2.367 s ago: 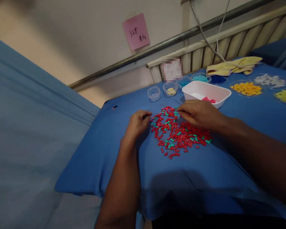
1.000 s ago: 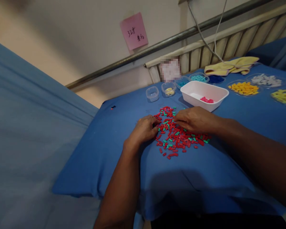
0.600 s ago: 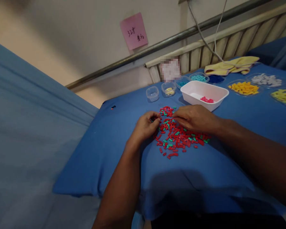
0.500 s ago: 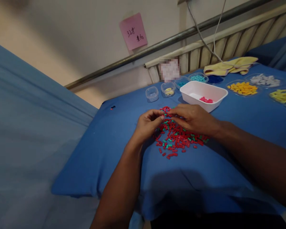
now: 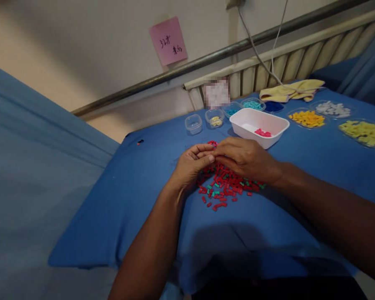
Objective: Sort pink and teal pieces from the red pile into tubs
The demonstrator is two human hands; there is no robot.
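A loose pile of small red pieces [image 5: 229, 179], with some green pieces [image 5: 216, 193] among them, lies on the blue cloth. Over the pile's far left part my left hand [image 5: 193, 162] is closed, its thumb against the bent fingers. My right hand [image 5: 242, 156] meets it from the right, fingers pinched together at the left hand's fingertips. Whatever sits between the fingertips is too small or hidden to make out. Just behind my right hand stands a white tub [image 5: 256, 127] with some pink pieces [image 5: 263, 133] inside.
Small clear tubs [image 5: 193, 124] stand along the back, one with pale yellow pieces [image 5: 216, 121]. To the right are trays of orange [image 5: 308, 118], grey [image 5: 333, 109] and yellow-green pieces [image 5: 365, 133]. A yellow cloth [image 5: 290, 90] lies by the radiator [image 5: 246, 83]. Tiny dark bits [image 5: 140, 142] lie far left.
My hands have come closer together, the right fingertips now reaching the left fingers. The whole view has shifted slightly, so the surroundings appear further left.
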